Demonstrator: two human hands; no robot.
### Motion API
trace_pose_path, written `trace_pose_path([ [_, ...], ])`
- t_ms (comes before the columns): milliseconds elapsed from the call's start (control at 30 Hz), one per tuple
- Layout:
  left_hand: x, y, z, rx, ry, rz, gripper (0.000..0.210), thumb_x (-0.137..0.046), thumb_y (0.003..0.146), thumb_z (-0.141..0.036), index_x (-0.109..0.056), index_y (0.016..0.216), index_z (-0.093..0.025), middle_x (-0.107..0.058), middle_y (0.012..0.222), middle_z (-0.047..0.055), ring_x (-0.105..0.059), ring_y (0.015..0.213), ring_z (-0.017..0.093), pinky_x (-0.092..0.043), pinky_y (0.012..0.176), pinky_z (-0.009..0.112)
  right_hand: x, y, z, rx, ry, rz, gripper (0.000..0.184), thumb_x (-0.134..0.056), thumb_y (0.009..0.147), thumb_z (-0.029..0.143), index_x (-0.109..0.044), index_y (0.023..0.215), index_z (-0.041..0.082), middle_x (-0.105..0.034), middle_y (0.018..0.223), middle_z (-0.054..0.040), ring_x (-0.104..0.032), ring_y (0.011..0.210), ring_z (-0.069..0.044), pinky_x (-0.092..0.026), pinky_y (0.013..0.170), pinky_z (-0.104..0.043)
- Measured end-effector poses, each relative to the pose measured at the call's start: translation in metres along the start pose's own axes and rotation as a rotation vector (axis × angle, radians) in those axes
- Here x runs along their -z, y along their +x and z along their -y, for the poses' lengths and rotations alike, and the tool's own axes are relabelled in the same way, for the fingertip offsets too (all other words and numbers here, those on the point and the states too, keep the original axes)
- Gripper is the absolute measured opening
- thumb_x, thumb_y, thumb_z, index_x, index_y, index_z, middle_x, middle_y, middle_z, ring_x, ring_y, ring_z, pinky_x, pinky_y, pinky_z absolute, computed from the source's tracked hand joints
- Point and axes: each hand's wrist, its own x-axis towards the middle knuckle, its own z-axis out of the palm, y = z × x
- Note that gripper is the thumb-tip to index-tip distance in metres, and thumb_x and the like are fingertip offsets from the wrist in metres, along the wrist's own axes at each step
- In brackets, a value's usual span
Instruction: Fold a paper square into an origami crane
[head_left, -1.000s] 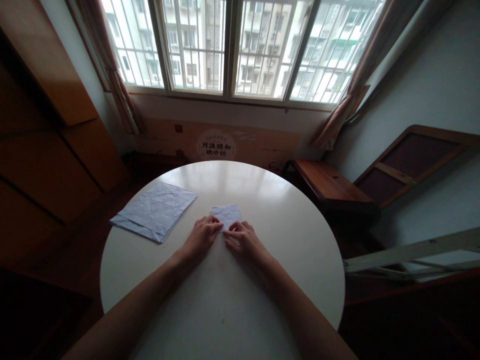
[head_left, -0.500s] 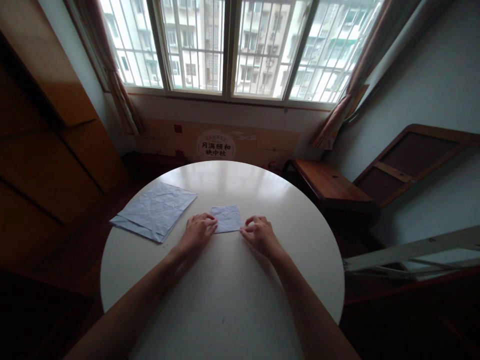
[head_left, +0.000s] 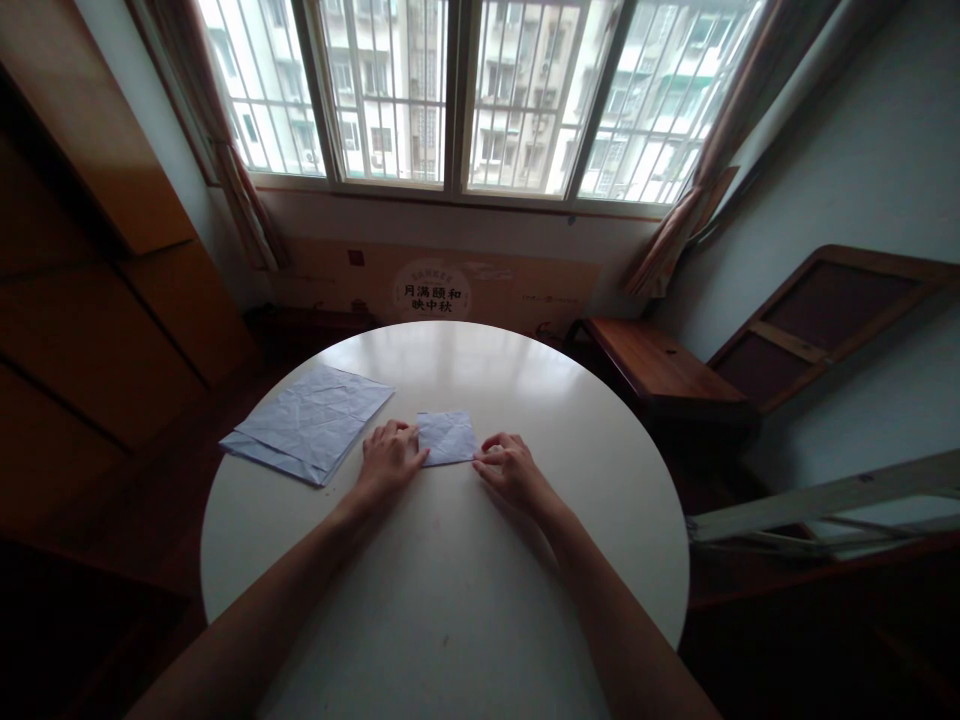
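Note:
A small folded square of creased white paper [head_left: 447, 437] lies flat on the round white table [head_left: 450, 580]. At its left edge rests my left hand [head_left: 391, 458], fingers spread on the tabletop and the thumb tip by the paper's near left corner. My right hand [head_left: 511, 468] is at the other side, thumb and forefinger closed on the near right corner. To the left of my left hand lies a larger stack of creased, folded white paper [head_left: 311, 420].
Beyond the table are a long printed box [head_left: 525, 280] and a barred window. A low wooden bench [head_left: 660, 360] stands at the back right, with a wooden-framed panel [head_left: 832, 320] leaning on the wall. Wooden cabinets [head_left: 97, 330] stand at the left.
The small paper square has shifted slightly left, and my right hand with it. My left hand has moved a little left, its thumb and fingers now farther apart.

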Motion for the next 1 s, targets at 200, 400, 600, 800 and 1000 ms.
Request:
trace_pose_path([
  [200, -0.002, 0.002, -0.002, -0.191, -0.41, -0.094, 0.049, -0.063, 0.077, -0.015, -0.055, 0.125, -0.021, -0.067, 0.087, 0.002, -0.062, 0.088, 0.02, -0.045, 0.085, 0.035, -0.006, 0.002, -0.003, 0.014, 0.06, -0.058, 0.016, -0.063, 0.082, 0.028, -0.075, 0.092, 0.022, -0.063, 0.097, -0.0084, -0.054, 0.096, -0.023, -0.043, 0.089, -0.04],
  [400, 0.013, -0.001, -0.007, -0.39, -0.372, -0.437, 0.014, -0.058, 0.085, -0.02, -0.071, 0.091, -0.021, -0.057, 0.072, 0.001, -0.056, 0.071, 0.015, -0.043, 0.072, 0.03, 0.0, 0.005, 0.0, 0.027, 0.282, -0.334, 0.065, -0.057, 0.084, 0.023, -0.031, 0.144, 0.025, -0.056, 0.098, -0.0064, -0.055, 0.085, -0.019, -0.049, 0.081, -0.038],
  [600, 0.014, -0.006, -0.013, -0.584, -0.127, -0.277, 0.019, -0.059, 0.085, -0.015, -0.071, 0.096, -0.024, -0.061, 0.08, 0.003, -0.056, 0.075, 0.017, -0.041, 0.077, 0.034, 0.007, 0.0, 0.004, 0.083, 0.058, -0.356, 0.058, -0.066, 0.077, 0.021, -0.051, 0.132, 0.033, -0.043, 0.124, -0.0107, -0.042, 0.115, -0.027, -0.041, 0.095, -0.046],
  [800, 0.003, -0.012, -0.016, -0.616, -0.162, 0.066, 0.02, -0.058, 0.086, -0.021, -0.069, 0.101, -0.026, -0.064, 0.1, 0.004, -0.06, 0.092, 0.019, -0.044, 0.085, 0.034, 0.002, -0.002, -0.001, 0.145, -0.004, -0.014, 0.027, -0.07, 0.072, 0.009, -0.075, 0.086, 0.032, -0.064, 0.108, -0.0039, -0.047, 0.11, -0.025, -0.037, 0.094, -0.045],
  [1000, 0.009, -0.011, -0.012, -0.5, -0.14, 0.085, 0.025, -0.062, 0.083, -0.028, -0.067, 0.106, -0.02, -0.063, 0.11, 0.008, -0.06, 0.101, 0.023, -0.045, 0.091, 0.037, 0.004, 0.001, 0.0, 0.151, 0.184, 0.02, 0.022, -0.065, 0.075, 0.009, -0.076, 0.082, 0.027, -0.071, 0.087, -0.0028, -0.062, 0.086, -0.018, -0.042, 0.086, -0.034],
])
